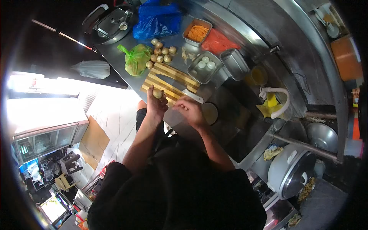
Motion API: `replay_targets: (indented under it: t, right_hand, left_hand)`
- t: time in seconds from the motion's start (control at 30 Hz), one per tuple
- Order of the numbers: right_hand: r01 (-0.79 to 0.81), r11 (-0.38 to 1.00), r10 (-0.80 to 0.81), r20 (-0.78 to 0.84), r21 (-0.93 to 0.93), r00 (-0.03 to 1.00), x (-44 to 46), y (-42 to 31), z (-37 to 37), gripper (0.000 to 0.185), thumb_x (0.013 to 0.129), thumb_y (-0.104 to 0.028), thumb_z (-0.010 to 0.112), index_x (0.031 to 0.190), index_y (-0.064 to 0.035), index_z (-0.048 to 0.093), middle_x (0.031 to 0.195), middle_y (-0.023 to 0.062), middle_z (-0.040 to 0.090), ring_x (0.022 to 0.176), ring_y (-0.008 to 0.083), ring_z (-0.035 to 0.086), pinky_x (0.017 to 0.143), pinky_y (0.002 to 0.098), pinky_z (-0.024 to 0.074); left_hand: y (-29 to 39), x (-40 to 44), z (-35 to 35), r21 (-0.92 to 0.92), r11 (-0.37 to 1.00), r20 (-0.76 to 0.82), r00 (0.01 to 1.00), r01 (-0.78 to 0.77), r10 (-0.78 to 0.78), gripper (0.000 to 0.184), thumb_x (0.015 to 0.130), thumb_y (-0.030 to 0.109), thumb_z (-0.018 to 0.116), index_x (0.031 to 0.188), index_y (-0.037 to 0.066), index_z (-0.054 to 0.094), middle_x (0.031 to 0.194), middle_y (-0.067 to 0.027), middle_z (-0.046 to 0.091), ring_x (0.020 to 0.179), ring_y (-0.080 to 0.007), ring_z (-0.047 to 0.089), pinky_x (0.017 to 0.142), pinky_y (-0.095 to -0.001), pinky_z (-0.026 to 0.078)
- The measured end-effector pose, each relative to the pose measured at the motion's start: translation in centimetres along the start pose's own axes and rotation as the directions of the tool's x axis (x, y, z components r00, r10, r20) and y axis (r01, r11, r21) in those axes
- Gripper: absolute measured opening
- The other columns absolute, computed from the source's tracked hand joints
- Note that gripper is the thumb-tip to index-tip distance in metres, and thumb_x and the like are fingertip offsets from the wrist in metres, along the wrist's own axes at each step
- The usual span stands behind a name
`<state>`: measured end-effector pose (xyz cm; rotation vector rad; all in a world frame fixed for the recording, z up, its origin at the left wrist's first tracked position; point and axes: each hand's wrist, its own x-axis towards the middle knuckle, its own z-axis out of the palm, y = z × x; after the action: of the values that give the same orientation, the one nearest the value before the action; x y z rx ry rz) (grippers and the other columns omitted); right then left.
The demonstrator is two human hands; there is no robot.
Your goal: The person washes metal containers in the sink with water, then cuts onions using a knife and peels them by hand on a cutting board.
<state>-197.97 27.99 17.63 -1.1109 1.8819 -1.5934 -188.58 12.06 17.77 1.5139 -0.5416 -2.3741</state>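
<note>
My left hand (155, 107) is closed around a brown-skinned onion (157, 93), held up over the near edge of a striped wooden cutting board (155, 78). To its right, my right hand (190, 109) has its fingers curled in; whether a small bit is pinched in them I cannot make out. A knife (172, 82) with a white handle lies across the board, the handle just beyond my right hand and apart from it. Several more onions (160, 51) sit in a cluster behind the board, beside a knotted green plastic bag (137, 60).
Right of the board stand a metal tray (195, 73) holding white peeled onions, another metal tray (234, 63), and a tray of orange strips (197, 33) near a red bag (220, 40). A blue bag (157, 21) lies behind. The sink faucet (283, 101) is at right.
</note>
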Motion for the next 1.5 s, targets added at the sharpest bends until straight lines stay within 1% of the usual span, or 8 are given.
replay_targets:
  t: [0.3, 0.53, 0.73, 0.87, 0.97, 1.07, 1.27, 1.5]
  right_hand:
    - [-0.077, 0.917, -0.046, -0.296, -0.392, 0.954, 13.9, 7.1, -0.9, 0.028, 0.097, -0.017, 0.069, 0.118, 0.0005, 0.066, 0.1, 0.022, 0.069, 0.093, 0.0331, 0.069, 0.08, 0.0398, 0.0534]
    - [0.101, 0.984, -0.139, 0.282, 0.147, 0.949, 6.4, -4.1, -0.6, 0.054, 0.09, -0.007, 0.073, 0.141, -0.0068, 0.056, 0.139, 0.0131, 0.059, 0.124, 0.0239, 0.06, 0.094, 0.037, 0.0535]
    - [0.067, 0.998, -0.063, 0.208, -0.015, 0.976, 2.4, -2.9, -1.0, 0.045, 0.092, -0.004, 0.071, 0.135, -0.0029, 0.057, 0.128, 0.0141, 0.062, 0.124, 0.0281, 0.061, 0.105, 0.0377, 0.0479]
    - [-0.096, 0.851, 0.075, 0.061, 0.516, 0.995, 0.7, -1.8, -0.7, 0.04, 0.099, -0.007, 0.067, 0.137, -0.0016, 0.054, 0.126, 0.0042, 0.061, 0.116, 0.0119, 0.058, 0.096, 0.028, 0.0501]
    - [-0.128, 0.625, 0.241, -0.034, 0.77, 0.97, -0.2, -1.0, -0.4, 0.04, 0.098, -0.004, 0.067, 0.135, -0.0002, 0.053, 0.126, 0.0078, 0.062, 0.118, 0.0152, 0.06, 0.102, 0.0307, 0.0487]
    - [-0.19, 0.441, 0.434, -0.024, 0.877, 0.9, -0.7, 0.4, -0.2, 0.041, 0.099, -0.007, 0.067, 0.137, -0.0004, 0.052, 0.128, 0.0074, 0.062, 0.117, 0.0139, 0.06, 0.1, 0.0289, 0.0495]
    - [-0.003, 0.049, 0.476, -0.02, 0.999, 0.879, -0.1, 2.2, -1.0, 0.039, 0.101, -0.021, 0.067, 0.133, 0.0001, 0.055, 0.128, 0.0106, 0.062, 0.118, 0.0196, 0.062, 0.104, 0.0317, 0.0527]
    - [0.07, -0.102, 0.601, 0.005, 0.992, 0.799, -1.0, 4.3, -3.6, 0.038, 0.102, -0.019, 0.064, 0.134, 0.0, 0.056, 0.127, 0.0133, 0.061, 0.115, 0.0255, 0.063, 0.106, 0.0348, 0.0525]
  left_hand:
    - [1.9, -2.8, -0.2, 0.098, 0.983, 0.137, 0.981, -0.153, 0.139, 0.063, 0.098, 0.076, 0.034, 0.092, 0.018, 0.056, 0.074, 0.0045, 0.05, 0.061, -0.0091, 0.042, 0.053, -0.0244, 0.027]
    - [0.5, -1.4, -1.6, 0.423, 0.889, 0.087, 0.985, -0.175, 0.152, 0.066, 0.105, 0.067, 0.032, 0.116, 0.007, 0.054, 0.086, -0.0041, 0.058, 0.066, -0.0115, 0.046, 0.053, -0.0269, 0.036]
    - [-3.4, 0.9, -4.1, 0.7, -0.101, 0.636, 0.554, -0.707, 0.537, 0.045, 0.111, 0.017, 0.033, 0.149, -0.006, 0.034, 0.111, -0.0297, 0.064, 0.095, -0.043, 0.065, 0.079, -0.0478, 0.052]
    - [-4.3, -0.5, -3.0, 0.502, -0.562, 0.826, 0.172, -0.658, 0.537, 0.039, 0.11, 0.017, 0.037, 0.14, -0.005, 0.049, 0.104, -0.0293, 0.065, 0.093, -0.0459, 0.063, 0.081, -0.0485, 0.05]
    - [-2.2, -3.9, 2.8, 0.644, 0.044, 0.653, 0.579, -0.763, 0.489, 0.037, 0.111, 0.021, 0.038, 0.118, -0.005, 0.064, 0.091, -0.0257, 0.066, 0.085, -0.0437, 0.062, 0.076, -0.0475, 0.049]
    - [-2.9, -1.8, 3.9, 0.627, -0.058, 0.681, 0.511, -0.777, 0.525, 0.043, 0.112, 0.028, 0.039, 0.096, -0.004, 0.064, 0.075, -0.0167, 0.061, 0.073, -0.0355, 0.06, 0.071, -0.0455, 0.047]
    - [-3.2, 1.9, 5.1, 0.608, 0.519, 0.519, 0.796, -0.6, 0.312, 0.046, 0.111, 0.042, 0.046, 0.089, 0.004, 0.061, 0.073, 0.0015, 0.05, 0.065, -0.009, 0.048, 0.059, -0.0275, 0.039]
    - [0.7, 8.1, 8.9, 0.727, 0.444, 0.373, 0.845, -0.523, 0.384, 0.047, 0.109, 0.047, 0.047, 0.102, 0.002, 0.061, 0.076, -0.0036, 0.054, 0.064, -0.0117, 0.048, 0.059, -0.0289, 0.041]
